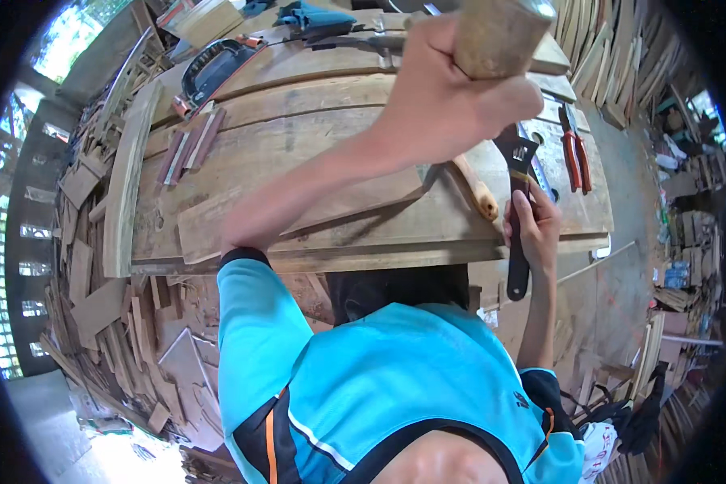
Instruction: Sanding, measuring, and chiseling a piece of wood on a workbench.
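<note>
My left hand (452, 109) is raised close to the camera over the bench, fingers closed round a thick tan cylinder (504, 36) with a pale shiny end. The rest of this object is cut off or hidden, so its kind is unclear. At the bench's right front, my right hand (538, 222) grips a dark adjustable wrench (519, 274) by its handle. The jaw end points away from me and the handle end reaches past the bench edge. Just left of the wrench lies a wooden handle (480, 198) with a hole near its end.
The wooden workbench (339, 218) carries red-handled pliers (573, 153) at the right. Thin wood strips (192, 147), a dark frame-shaped tool (216, 71) and a blue cloth (313, 16) lie left and far. Scrap wood (97, 290) is heaped beside the bench.
</note>
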Demonstrator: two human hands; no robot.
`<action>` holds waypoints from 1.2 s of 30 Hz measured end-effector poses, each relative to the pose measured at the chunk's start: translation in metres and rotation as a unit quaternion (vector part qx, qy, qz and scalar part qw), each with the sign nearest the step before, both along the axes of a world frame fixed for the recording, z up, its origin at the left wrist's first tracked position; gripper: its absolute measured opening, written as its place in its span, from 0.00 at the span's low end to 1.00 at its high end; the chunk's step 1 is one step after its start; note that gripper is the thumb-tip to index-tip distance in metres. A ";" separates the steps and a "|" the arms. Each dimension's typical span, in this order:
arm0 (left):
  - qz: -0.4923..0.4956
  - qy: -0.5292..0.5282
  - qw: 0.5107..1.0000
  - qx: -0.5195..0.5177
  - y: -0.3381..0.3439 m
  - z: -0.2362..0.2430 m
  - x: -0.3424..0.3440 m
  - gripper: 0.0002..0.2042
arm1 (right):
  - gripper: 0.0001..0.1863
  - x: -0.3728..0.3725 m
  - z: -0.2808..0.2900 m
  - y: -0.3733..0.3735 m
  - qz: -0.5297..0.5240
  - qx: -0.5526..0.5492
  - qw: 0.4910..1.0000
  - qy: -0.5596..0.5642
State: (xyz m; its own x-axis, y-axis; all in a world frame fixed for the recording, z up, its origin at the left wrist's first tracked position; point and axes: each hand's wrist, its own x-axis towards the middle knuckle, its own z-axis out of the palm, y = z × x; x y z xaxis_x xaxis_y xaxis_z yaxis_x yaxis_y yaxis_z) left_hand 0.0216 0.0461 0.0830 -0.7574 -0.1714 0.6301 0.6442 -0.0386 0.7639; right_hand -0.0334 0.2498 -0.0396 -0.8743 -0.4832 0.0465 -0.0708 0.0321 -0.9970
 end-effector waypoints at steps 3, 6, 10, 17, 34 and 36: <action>-0.013 0.020 1.000 0.015 0.002 -0.003 -0.004 0.08 | 0.13 0.003 0.038 0.003 0.011 0.015 0.997 0.073; -0.014 0.025 0.999 0.031 0.008 -0.004 0.006 0.06 | 0.16 0.009 0.087 0.003 0.002 0.035 0.985 0.170; -0.009 0.052 0.999 -0.003 0.005 0.000 0.009 0.08 | 0.20 0.025 0.139 0.012 0.015 0.041 0.942 0.334; -0.013 0.074 0.997 -0.029 0.011 -0.004 0.001 0.09 | 0.19 0.046 0.190 0.002 -0.028 0.009 0.933 0.360; 0.016 0.069 0.996 -0.059 0.003 -0.009 0.004 0.09 | 0.18 0.061 0.208 0.004 0.005 0.222 0.900 0.374; 0.004 0.059 0.997 -0.046 0.006 -0.003 0.007 0.09 | 0.18 0.069 0.208 0.007 -0.095 0.155 0.916 0.358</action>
State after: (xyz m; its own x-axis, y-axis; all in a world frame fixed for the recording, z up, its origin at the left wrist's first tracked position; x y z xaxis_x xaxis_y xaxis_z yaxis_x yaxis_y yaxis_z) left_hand 0.0290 0.0519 0.0797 -0.6754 -0.1155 0.7283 0.7302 0.0336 0.6824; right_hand 0.0353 0.2567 0.1686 -0.7426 -0.4129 0.5273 -0.6670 0.3845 -0.6382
